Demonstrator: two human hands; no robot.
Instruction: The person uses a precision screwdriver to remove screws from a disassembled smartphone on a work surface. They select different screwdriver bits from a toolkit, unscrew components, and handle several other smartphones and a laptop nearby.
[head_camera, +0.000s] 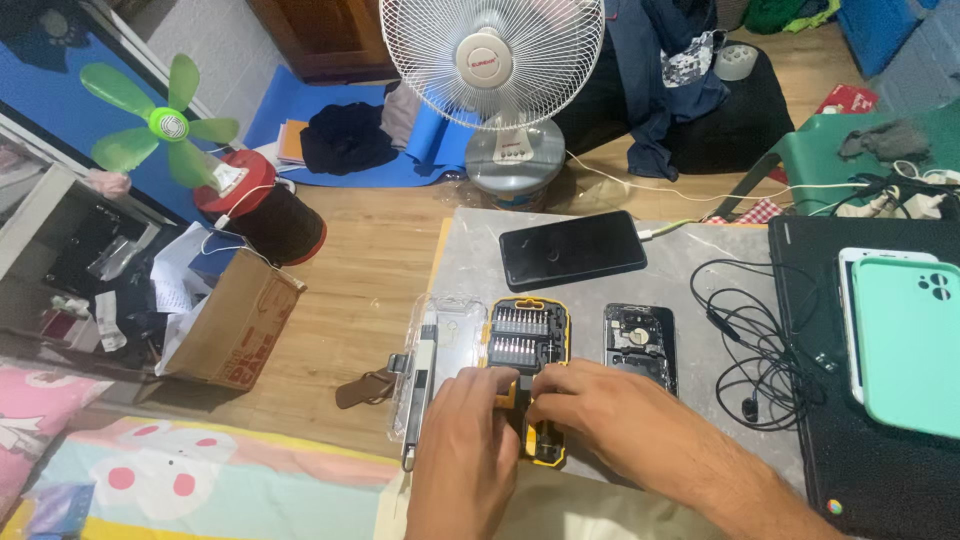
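You sit low by a grey mat (560, 300) that lies on a wooden floor (380, 250). A white fan (492, 62) stands just past the far edge of the mat. A small green fan (165, 120) sits on a red and black tub to the left. A cardboard box (235, 325) lies on the floor, left of the mat. Clothes are piled on a blue mat behind the fans.

On the grey mat you have a black phone (572, 249) lying face up, and an opened phone (640, 345) with its insides showing. Black earphone wires (750, 340) curl to the right of it. A mint green phone case (912, 340) rests on a black laptop (850, 440) at the far right.

The yellow and black tool kit (527, 340) lies right in front of you, in the middle of the mat. Its clear lid (440, 360) lies open, flat to the left. The long side of the kit runs away from you, toward the white fan. Rows of little bits fill its far half.

Your left hand (470, 440) and your right hand (600, 410) both rest on the near half of the kit. They are close together, fingertips almost meeting. I cannot tell if they grip anything.
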